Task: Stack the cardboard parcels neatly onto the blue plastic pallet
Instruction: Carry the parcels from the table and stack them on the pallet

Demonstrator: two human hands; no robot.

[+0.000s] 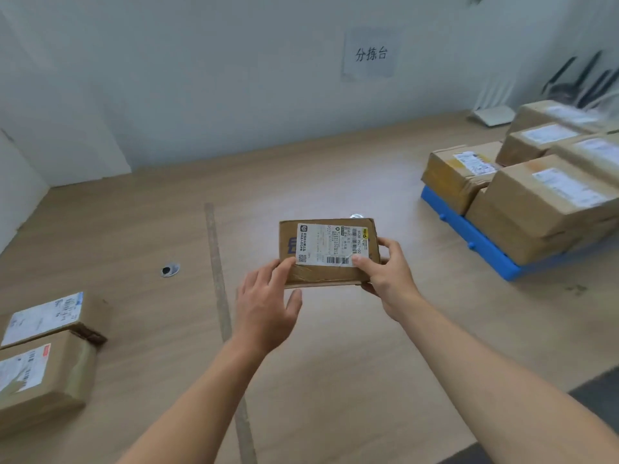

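Observation:
I hold a flat cardboard parcel [321, 272] with a white shipping label in mid-air at the centre of the view. My right hand [388, 276] grips its right near corner, thumb on top. My left hand [268, 303] touches its left near corner with the fingertips, the thumb spread apart below. The blue plastic pallet [469, 239] lies on the floor to the right, with several labelled cardboard parcels [536, 202] stacked on it in two layers.
Two more labelled parcels [43, 373] sit on the wooden floor at the lower left. A round floor socket [170, 270] and a metal floor strip [219, 289] lie left of my hands. A white router [492, 115] stands by the far wall.

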